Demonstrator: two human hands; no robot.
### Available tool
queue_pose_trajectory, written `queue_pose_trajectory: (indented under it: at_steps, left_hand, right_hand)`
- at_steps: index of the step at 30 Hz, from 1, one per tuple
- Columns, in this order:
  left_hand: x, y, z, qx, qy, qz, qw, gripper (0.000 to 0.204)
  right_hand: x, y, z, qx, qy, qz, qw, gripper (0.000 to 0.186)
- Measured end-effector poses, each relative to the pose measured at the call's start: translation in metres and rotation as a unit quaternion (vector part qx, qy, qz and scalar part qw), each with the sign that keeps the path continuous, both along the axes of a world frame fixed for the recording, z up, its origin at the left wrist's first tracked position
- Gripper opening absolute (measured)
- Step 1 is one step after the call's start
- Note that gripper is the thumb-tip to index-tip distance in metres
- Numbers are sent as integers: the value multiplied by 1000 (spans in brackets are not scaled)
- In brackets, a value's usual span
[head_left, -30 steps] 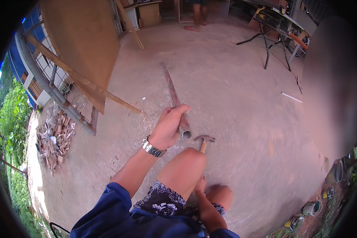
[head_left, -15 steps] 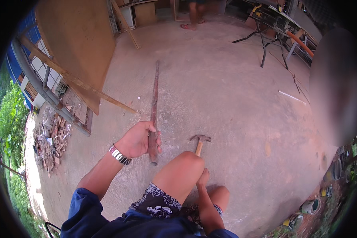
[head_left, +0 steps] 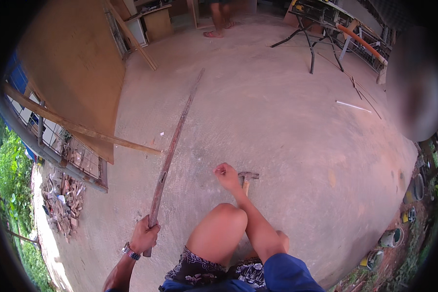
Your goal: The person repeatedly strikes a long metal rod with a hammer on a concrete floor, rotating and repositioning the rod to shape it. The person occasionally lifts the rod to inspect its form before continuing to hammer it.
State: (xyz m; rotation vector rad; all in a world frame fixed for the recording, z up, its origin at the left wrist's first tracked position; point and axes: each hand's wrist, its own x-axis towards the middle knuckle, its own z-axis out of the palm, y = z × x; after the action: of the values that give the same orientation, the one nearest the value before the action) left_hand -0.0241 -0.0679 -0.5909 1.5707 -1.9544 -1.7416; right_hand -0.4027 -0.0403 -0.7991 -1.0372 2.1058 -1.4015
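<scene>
My left hand (head_left: 145,235), with a metal-band watch at the wrist, is closed round the near end of a long rusty pipe (head_left: 174,141). The pipe slants away from me toward the far middle of the floor, and a small slot shows in its side. My right hand (head_left: 226,176) is stretched out past my knee, right of the pipe and apart from it. Its fingers are curled together; whatever they may hold is too small to make out. Just beside that wrist a claw hammer (head_left: 248,175) lies on the concrete, its wooden handle partly hidden by my forearm.
A wooden board (head_left: 82,127) slants down to the floor at left, before a large brown panel (head_left: 75,73). Scrap pieces (head_left: 65,202) are heaped beyond. A folding-leg stand (head_left: 309,41) is at far right, near a white stick (head_left: 354,106). Another person's legs (head_left: 218,19) show at the back.
My left hand has moved down and left, and the pipe now slants more. My right hand has come from beside my knee out to the left of the hammer.
</scene>
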Motion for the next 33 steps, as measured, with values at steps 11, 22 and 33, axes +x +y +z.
queue_pose_trajectory:
  at_steps: [11, 22, 33]
  left_hand:
    - [-223, -83, -30, 182, 200, -132, 954, 2]
    - [-290, -105, -46, 346, 255, -96, 898, 8]
    - [-331, -146, 25, 633, 462, 128, 607, 36]
  right_hand:
    - [86, 175, -118, 335, 140, -160, 918, 103]
    - [90, 176, -141, 260, 147, -200, 933, 95]
    - [91, 173, -146, 244, 210, -250, 913, 86]
